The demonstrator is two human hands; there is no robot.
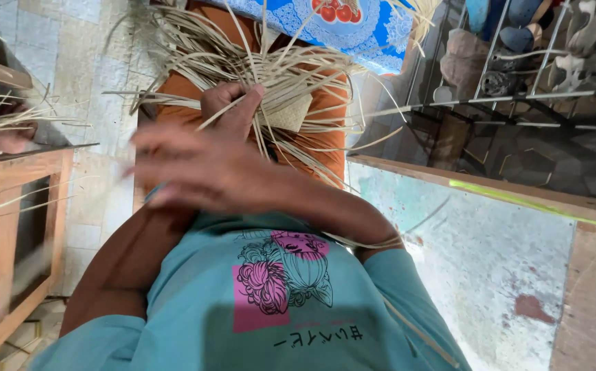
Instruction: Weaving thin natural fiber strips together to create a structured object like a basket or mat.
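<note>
A bundle of pale dried leaf strips (243, 55) fans out over my lap, on my orange trousers (325, 137). A small woven patch (291, 113) sits where the strips meet. My left hand (233, 106) is closed on several strips just left of the patch. In front of it my right hand (188, 168) reaches across my body to the left. It is blurred by motion with its fingers stretched out, and I cannot tell whether it holds a strip. My teal printed shirt (277, 302) fills the bottom of the view.
A wooden frame (9, 227) with loose strips across it stands at the left. A blue patterned cloth (353, 24) lies beyond my knees. A wire rack (518, 75) with shoes is at the top right. A worn pale board with a wooden edge (490, 247) lies at the right.
</note>
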